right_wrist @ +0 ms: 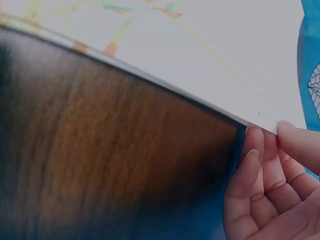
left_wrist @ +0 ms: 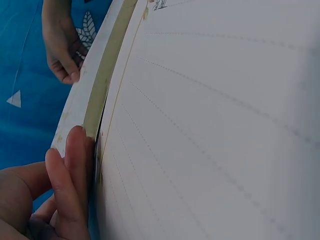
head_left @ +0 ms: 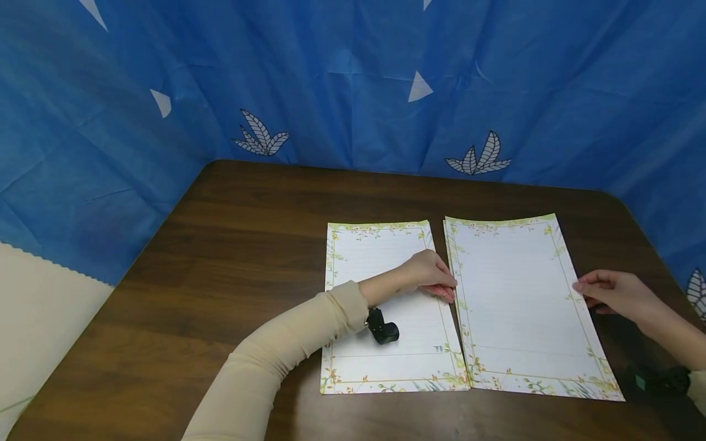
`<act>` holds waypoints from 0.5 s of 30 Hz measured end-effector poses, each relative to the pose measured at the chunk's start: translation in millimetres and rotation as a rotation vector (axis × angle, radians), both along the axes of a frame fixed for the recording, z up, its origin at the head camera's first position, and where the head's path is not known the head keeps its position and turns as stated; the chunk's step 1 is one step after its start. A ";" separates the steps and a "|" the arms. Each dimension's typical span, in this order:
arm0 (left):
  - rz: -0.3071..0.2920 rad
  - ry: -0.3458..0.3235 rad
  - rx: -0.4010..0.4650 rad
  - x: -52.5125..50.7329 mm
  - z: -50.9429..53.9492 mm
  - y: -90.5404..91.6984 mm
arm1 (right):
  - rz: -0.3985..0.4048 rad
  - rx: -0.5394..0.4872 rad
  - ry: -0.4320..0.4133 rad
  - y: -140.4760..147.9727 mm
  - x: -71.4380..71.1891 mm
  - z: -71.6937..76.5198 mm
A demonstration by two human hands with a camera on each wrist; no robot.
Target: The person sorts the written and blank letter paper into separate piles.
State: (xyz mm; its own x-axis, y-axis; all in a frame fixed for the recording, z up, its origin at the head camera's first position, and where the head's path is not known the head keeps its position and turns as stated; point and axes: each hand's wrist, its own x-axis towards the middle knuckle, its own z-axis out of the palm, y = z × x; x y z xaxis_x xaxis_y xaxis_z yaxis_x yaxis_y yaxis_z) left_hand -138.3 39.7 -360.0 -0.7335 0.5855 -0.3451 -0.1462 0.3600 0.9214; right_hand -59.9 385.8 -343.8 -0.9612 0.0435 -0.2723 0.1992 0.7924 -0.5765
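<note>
Two stacks of white, lined writing paper with printed floral borders lie side by side. My left hand (head_left: 430,274) reaches across the left paper stack (head_left: 380,251) and pinches the left edge of the right paper stack (head_left: 513,288). On the opposite long edge, my right hand (head_left: 620,295) grips the same paper between thumb and fingers. The right wrist view shows the thumb on top of the sheets and the fingers (right_wrist: 255,140) beneath. Both hands appear in the left wrist view, on either side of that paper. How many sheets are held I cannot tell.
The paper is at the right part of a dark brown wooden table (head_left: 220,257). A blue curtain (head_left: 353,79) with white leaf prints hangs along the back. A black wrist device (head_left: 383,327) sits under the left sleeve, over the left stack.
</note>
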 end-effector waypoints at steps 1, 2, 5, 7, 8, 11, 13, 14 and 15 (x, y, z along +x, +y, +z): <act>0.001 0.028 -0.027 -0.1 0.4 -0.3 | 0.001 0.006 -0.002 0.2 -0.3 -0.2; 0.002 0.044 -0.046 -0.1 0.8 -0.8 | 0.002 0.011 -0.004 0.4 -0.5 -0.5; -0.004 0.047 -0.059 0.0 1.0 -2.0 | 0.004 0.017 -0.005 1.1 -1.2 -1.9; -0.012 0.027 -0.040 0.2 0.6 -2.7 | 0.002 0.022 -0.002 1.5 -1.3 -2.9; -0.015 0.013 -0.026 0.3 0.2 -3.0 | 0.001 0.025 0.000 1.6 -1.3 -3.3; -0.032 -0.011 0.005 0.7 -1.4 -3.1 | -0.004 0.037 0.009 1.4 0.7 -3.7; -0.045 -0.012 0.017 0.6 -2.3 -3.1 | -0.003 0.061 0.023 0.5 2.4 -3.5; -0.051 0.011 0.008 0.4 -2.4 -3.0 | 0.000 0.077 0.034 -0.2 3.3 -3.1; -0.057 0.039 -0.004 0.0 -2.6 -3.1 | 0.004 0.097 0.045 -1.0 3.9 -2.7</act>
State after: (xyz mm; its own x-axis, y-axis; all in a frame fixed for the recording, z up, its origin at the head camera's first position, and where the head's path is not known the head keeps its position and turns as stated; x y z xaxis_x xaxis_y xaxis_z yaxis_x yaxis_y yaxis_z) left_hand -138.3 36.5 -362.6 -0.7116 0.6256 -0.3198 -0.0894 0.3709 0.9244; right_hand -55.9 384.8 -346.5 -0.9726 0.0638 -0.2234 0.1716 0.8454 -0.5058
